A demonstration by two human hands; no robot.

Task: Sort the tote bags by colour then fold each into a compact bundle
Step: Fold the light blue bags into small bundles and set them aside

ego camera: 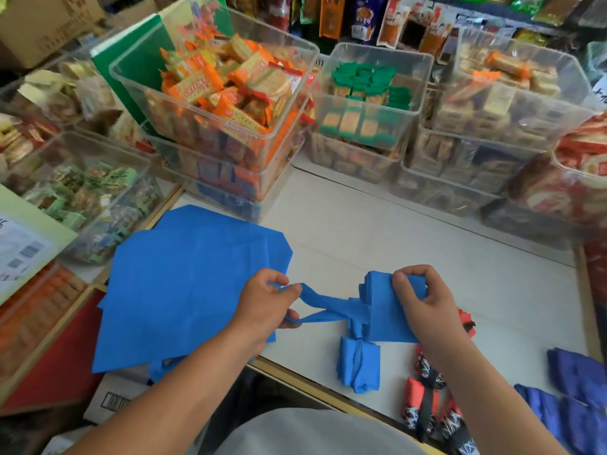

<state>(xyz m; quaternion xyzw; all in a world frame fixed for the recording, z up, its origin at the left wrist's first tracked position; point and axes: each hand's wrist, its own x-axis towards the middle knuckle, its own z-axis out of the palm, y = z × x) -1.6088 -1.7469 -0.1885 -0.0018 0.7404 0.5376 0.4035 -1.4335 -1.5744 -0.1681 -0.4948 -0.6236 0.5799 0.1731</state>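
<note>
Your grey shirt point(315, 435) fills six o'clock, closest to the lens, and both bare forearms reach up from it over the white table point(427, 244). Your hands sit apart, each closed on part of the same bag. Your left hand point(266, 303), just on the nine o'clock side of centre, has thumb and curled fingers gripping the handle straps point(325, 310), which stretch toward three o'clock, cross one another and meet the folded blue tote point(384, 320). Your right hand point(423, 297) pinches the top edge of that folded blue tote between thumb and bent fingers, and the bag lies on the table just below centre. Directly at six o'clock from it, just beside its lower edge, lies a tied blue bundle point(359, 364), wrapped lengthwise by its own strap. At nine o'clock a stack of flat blue totes point(184, 284) spreads out under your left wrist and hangs over the table's near edge. Red bundles point(423, 399) with black straps lie at five o'clock, partly hidden by your right forearm, and dark blue bundles point(574, 389) sit at four o'clock by the frame's edge, well apart from the bright blue ones. Clear snack bins point(223, 93), stacked and full of wrapped biscuits, line the table from ten o'clock round to two o'clock
</note>
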